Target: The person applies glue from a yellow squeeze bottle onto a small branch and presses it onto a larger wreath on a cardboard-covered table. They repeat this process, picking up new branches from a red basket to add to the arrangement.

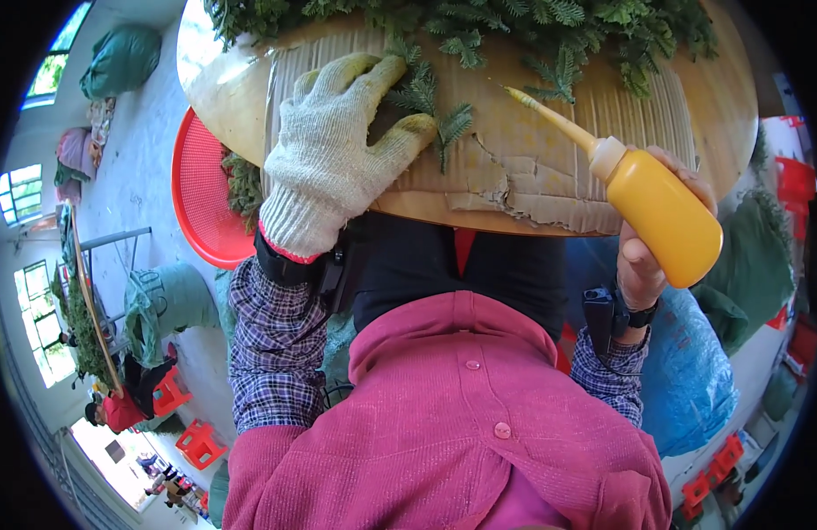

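My left hand (pixel 329 146), in a whitish knit glove with yellow-stained fingertips, rests on a worn sheet of cardboard (pixel 550 172). Its fingers and thumb are apart. A small green fir sprig (pixel 419 93) lies beside the fingertips, the thumb tip touching or nearly touching it. Bare and wrapped around a yellow squeeze bottle (pixel 665 216), my right hand (pixel 643 265) is partly hidden behind it. The bottle is tilted, its long pale nozzle (pixel 559 119) pointing up and left over the cardboard, apart from the sprig.
A heap of fir sprigs (pixel 479 18) covers the far part of the round wooden table (pixel 731 88). At the left stands a red basket (pixel 192 199) with greenery inside. A blue plastic bag (pixel 687 371) is at the right. Red stools (pixel 201 442) and a distant person (pixel 121 411) are at lower left.
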A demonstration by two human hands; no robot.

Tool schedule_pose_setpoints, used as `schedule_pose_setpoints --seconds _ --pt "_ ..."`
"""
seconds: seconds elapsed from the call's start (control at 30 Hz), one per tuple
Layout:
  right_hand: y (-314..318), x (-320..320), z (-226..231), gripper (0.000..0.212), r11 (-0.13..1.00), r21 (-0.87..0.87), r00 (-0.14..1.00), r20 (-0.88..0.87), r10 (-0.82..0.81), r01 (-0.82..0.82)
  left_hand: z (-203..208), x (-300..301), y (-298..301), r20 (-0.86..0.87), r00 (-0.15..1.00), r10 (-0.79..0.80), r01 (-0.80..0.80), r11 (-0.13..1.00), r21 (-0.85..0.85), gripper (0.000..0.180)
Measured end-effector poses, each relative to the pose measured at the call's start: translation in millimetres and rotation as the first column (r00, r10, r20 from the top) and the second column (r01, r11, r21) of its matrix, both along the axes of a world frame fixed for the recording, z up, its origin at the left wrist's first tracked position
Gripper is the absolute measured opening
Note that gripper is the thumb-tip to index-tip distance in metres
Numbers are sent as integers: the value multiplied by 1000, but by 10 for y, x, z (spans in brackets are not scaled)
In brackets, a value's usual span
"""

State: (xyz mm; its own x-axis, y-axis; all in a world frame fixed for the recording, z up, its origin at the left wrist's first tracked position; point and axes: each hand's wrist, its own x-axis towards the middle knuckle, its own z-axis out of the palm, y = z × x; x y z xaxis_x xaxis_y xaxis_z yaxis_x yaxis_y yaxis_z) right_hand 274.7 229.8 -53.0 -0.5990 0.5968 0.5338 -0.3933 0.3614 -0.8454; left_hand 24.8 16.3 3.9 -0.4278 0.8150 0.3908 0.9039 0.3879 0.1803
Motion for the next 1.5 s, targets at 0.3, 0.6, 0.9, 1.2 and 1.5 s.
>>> schedule_pose_setpoints --seconds 0.3,0.6,0.9,1.2,1.5 --pt "-20 -22 7 98 1000 -21 1000 -31 -4 3 -24 -96 -185 -221 925 -310 332 941 70 34" --pt "-20 -25 -6 97 999 11 999 -23 -30 30 49 -58 -97 -151 964 -219 233 969 78 29" --pt "-58 16 -9 99 998 -4 996 -67 -62 62 -2 -34 -75 -263 931 -253 286 953 96 28" --pt "-67 -38 -25 100 998 -11 996 -65 -57 57 29 16 38 9 996 -87 87 996 34 32" --pt "-59 -20 2 99 999 -34 995 -94 12 -15 35 85 85 105 987 121 -122 992 6 43"
